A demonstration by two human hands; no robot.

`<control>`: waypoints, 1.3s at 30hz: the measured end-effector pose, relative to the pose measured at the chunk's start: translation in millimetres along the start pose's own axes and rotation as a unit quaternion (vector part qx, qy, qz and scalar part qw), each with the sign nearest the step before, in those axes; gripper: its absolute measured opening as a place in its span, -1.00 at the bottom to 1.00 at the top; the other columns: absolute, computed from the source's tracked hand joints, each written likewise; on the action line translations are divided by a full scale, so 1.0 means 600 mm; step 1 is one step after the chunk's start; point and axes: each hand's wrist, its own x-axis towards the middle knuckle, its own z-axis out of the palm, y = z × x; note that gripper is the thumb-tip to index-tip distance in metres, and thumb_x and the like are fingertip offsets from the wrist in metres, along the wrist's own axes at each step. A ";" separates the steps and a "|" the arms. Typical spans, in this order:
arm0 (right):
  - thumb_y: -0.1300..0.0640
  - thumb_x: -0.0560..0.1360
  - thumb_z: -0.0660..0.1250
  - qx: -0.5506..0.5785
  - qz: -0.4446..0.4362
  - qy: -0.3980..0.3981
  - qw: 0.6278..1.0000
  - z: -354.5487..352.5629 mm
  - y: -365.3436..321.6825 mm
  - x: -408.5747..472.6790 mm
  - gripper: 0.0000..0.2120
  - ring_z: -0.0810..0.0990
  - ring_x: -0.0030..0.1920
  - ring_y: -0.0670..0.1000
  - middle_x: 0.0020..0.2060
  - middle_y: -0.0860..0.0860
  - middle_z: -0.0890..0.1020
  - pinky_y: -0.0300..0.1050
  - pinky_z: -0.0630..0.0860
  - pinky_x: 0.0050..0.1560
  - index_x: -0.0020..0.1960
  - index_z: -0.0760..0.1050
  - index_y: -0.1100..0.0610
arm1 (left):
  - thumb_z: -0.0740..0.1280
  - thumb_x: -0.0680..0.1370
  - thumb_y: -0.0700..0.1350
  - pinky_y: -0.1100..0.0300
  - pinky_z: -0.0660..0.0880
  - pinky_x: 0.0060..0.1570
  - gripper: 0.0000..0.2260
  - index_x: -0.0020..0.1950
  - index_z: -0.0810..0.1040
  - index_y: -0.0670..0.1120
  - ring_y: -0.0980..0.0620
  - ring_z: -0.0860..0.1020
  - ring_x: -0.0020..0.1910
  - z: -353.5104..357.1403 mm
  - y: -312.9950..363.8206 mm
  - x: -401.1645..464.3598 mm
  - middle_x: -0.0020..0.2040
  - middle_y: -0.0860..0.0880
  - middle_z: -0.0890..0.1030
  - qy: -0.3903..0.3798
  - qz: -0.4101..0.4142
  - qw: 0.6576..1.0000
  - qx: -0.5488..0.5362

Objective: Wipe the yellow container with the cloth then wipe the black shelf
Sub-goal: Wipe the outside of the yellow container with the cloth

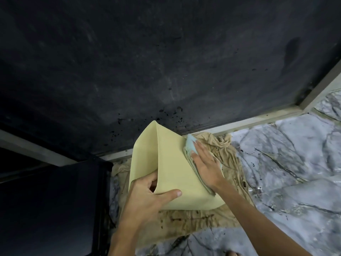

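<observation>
A pale yellow container (171,163) lies tipped over a stained beige rag on the floor, its mouth toward the left. My left hand (147,196) grips its near rim, thumb on the outer wall and fingers inside. My right hand (206,163) lies flat on a light blue-green cloth (190,143), pressing it against the container's right outer wall. A large black surface (147,61) fills the upper half of the view beyond the container, dusty and speckled with dark spots near its front edge.
The beige rag (227,145) spreads out under and around the container. Grey marbled floor (286,154) extends to the right. A dark box-like object (51,209) stands at the lower left. A pale frame strip (249,122) borders the black surface.
</observation>
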 end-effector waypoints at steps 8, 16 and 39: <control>-0.24 0.64 -0.20 -0.039 -0.110 -0.082 0.990 0.031 -0.112 -0.001 -0.59 -0.27 0.56 -0.21 0.58 -0.30 -0.13 0.02 -0.32 0.54 0.46 -0.22 -0.37 | 0.65 0.36 -0.23 0.01 0.70 -0.05 -0.82 -0.09 0.79 -0.04 0.02 0.78 -0.09 -0.006 -0.020 0.000 -0.16 0.06 0.82 0.004 -0.027 1.000 0.003; -0.28 0.63 -0.08 -0.072 -0.035 -0.037 0.996 0.013 -0.019 0.047 -0.51 -0.07 0.60 -0.09 0.61 -0.17 0.05 0.09 -0.17 0.57 0.55 0.01 -0.33 | 0.63 0.37 -0.28 0.33 0.65 -0.21 -0.74 -0.03 0.77 0.00 0.23 0.76 -0.16 -0.020 -0.029 0.001 -0.13 0.14 0.82 0.016 -0.032 0.999 -0.037; -0.17 0.67 -0.05 -0.038 -0.062 -0.020 0.997 0.027 -0.006 0.000 -0.62 -0.10 0.58 -0.21 0.59 -0.25 0.03 0.00 -0.21 0.57 0.45 -0.02 -0.40 | 0.64 0.40 -0.06 0.12 0.67 0.10 -0.71 0.09 0.73 0.06 0.10 0.75 0.04 -0.041 -0.020 -0.014 0.00 0.14 0.81 -0.037 -0.088 0.995 -0.029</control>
